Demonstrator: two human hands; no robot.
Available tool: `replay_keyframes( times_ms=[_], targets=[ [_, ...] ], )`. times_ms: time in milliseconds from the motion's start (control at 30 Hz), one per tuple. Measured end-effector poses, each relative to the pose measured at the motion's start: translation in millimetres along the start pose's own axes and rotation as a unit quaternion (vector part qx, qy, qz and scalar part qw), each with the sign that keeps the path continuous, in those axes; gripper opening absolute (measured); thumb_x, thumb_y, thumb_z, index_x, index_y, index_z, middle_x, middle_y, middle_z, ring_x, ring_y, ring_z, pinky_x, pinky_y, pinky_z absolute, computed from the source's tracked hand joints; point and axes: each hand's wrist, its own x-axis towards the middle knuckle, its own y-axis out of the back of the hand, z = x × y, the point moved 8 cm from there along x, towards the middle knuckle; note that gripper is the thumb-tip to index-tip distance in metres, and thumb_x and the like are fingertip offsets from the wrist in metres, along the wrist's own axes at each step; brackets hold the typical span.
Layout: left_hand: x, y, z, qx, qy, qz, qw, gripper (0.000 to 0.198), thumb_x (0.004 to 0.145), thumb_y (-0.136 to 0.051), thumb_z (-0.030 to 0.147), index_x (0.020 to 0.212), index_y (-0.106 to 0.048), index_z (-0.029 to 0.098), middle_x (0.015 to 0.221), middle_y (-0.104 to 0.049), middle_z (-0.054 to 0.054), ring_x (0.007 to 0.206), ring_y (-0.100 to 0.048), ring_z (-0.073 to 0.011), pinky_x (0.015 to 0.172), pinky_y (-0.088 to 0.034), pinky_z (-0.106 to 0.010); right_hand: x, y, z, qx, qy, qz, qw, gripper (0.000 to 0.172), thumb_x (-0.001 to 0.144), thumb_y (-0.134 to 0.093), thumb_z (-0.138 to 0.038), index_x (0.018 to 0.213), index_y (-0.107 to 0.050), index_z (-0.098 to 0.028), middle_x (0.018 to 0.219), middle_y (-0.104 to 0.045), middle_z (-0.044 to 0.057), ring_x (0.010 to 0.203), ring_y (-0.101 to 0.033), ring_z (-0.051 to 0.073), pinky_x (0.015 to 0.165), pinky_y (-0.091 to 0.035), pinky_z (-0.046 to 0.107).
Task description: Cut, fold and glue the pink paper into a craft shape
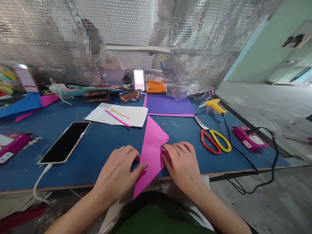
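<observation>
A pink sheet of paper (152, 148) with a notch in its right side lies in front of me, its lower tip reaching past the table's front edge. On its left side, the thumb of my left hand (122, 165) presses on the paper while the other fingers curl by the edge. My right hand (182, 162) pinches a small flap at the notch between thumb and fingers. Red-and-yellow-handled scissors (211, 136) lie partly spread to the right. Behind the pink sheet are a white sheet (97, 112) with thin paper strips on it and a purple sheet (170, 104).
A phone (65, 143) with a white cable lies left. On the right are a yellow glue gun (213, 105) and a magenta power strip (250, 138) with black cords. Brown paper glasses (130, 96) and a plastic bag (185, 89) sit before the perforated metal screen (129, 26).
</observation>
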Motion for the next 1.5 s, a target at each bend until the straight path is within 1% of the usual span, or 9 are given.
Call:
replay_keyframes(
  times_ms=[300,467,633,733,900,1100,1233,1400,1500],
  targets=[
    [-10,4.7,42,-0.026,-0.130,0.010,0.991,0.015,0.091,-0.059,0.030,0.100,-0.068,0.022,0.098,-0.072,-0.005,0.088,-0.067,-0.0245,0.077,-0.053,-0.040,10,-8,30,-0.034,0.028,-0.009,0.999,0.020,0.097,-0.054,-0.013,0.093,-0.071,-0.022,0.085,-0.074,0.002,0.093,-0.064,0.020,0.105,-0.030,0.045],
    [14,-3.0,42,0.053,-0.180,0.048,0.981,0.032,0.100,-0.041,0.021,0.117,-0.066,0.012,0.121,-0.070,-0.012,0.113,-0.064,-0.0270,0.098,-0.050,-0.042,6,-2,35,-0.033,0.018,-0.005,0.999,0.021,0.097,-0.053,-0.013,0.096,-0.072,-0.021,0.088,-0.074,0.003,0.094,-0.065,0.021,0.105,-0.031,0.045],
    [33,-28.1,41,0.120,-0.246,-0.013,0.962,0.052,0.100,-0.043,0.036,0.144,-0.048,0.007,0.151,-0.047,-0.015,0.138,-0.045,-0.0318,0.114,-0.036,-0.047,-1,20,51,-0.058,-0.027,-0.005,0.998,0.018,0.097,-0.054,-0.020,0.100,-0.071,-0.022,0.092,-0.076,0.000,0.095,-0.067,0.018,0.105,-0.035,0.038],
    [36,-36.4,38,0.109,-0.243,-0.056,0.962,0.064,0.099,-0.039,0.053,0.146,-0.045,0.010,0.153,-0.043,-0.014,0.140,-0.044,-0.0304,0.115,-0.035,-0.046,8,36,89,-0.124,-0.084,-0.019,0.989,0.020,0.097,-0.053,-0.027,0.102,-0.072,-0.023,0.096,-0.076,0.001,0.094,-0.067,0.019,0.101,-0.039,0.036],
    [34,-39.9,39,0.108,-0.220,-0.061,0.968,0.084,0.092,-0.037,0.071,0.147,-0.045,0.008,0.152,-0.043,-0.017,0.138,-0.047,-0.0331,0.111,-0.039,-0.048,43,60,197,-0.241,-0.242,-0.016,0.940,0.034,0.094,-0.045,-0.024,0.117,-0.065,-0.009,0.112,-0.069,0.021,0.103,-0.062,0.035,0.088,-0.041,0.047],
    [26,-45.3,47,0.113,-0.185,-0.007,0.976,0.088,0.090,-0.037,0.073,0.145,-0.047,0.004,0.148,-0.049,-0.021,0.135,-0.049,-0.0356,0.111,-0.038,-0.050,69,36,297,-0.274,-0.354,-0.117,0.887,0.038,0.084,-0.061,-0.016,0.118,-0.061,0.002,0.118,-0.063,0.028,0.107,-0.063,0.038,0.087,-0.046,0.047],
    [24,-48.0,47,0.105,-0.172,0.002,0.980,0.089,0.091,-0.035,0.074,0.146,-0.045,0.005,0.149,-0.049,-0.020,0.136,-0.047,-0.0349,0.112,-0.038,-0.048,68,23,322,-0.269,-0.388,-0.150,0.869,0.036,0.093,-0.064,-0.029,0.123,-0.060,-0.012,0.124,-0.063,0.014,0.110,-0.063,0.028,0.093,-0.051,0.047],
    [26,-48.0,46,0.094,-0.164,-0.012,0.982,0.089,0.090,-0.038,0.073,0.151,-0.036,0.009,0.151,-0.046,-0.020,0.137,-0.046,-0.0357,0.111,-0.038,-0.051,62,22,325,-0.243,-0.401,-0.117,0.876,0.046,0.087,-0.069,-0.019,0.126,-0.056,0.001,0.129,-0.057,0.028,0.117,-0.060,0.036,0.095,-0.050,0.046],
    [27,-49.0,46,0.080,-0.159,-0.027,0.984,0.082,0.090,-0.041,0.072,0.154,-0.034,0.021,0.152,-0.045,-0.017,0.138,-0.044,-0.0368,0.111,-0.036,-0.054,56,30,323,-0.215,-0.418,-0.075,0.879,0.041,0.093,-0.066,-0.029,0.129,-0.057,-0.012,0.132,-0.058,0.016,0.114,-0.061,0.029,0.094,-0.052,0.048]
  ],
)
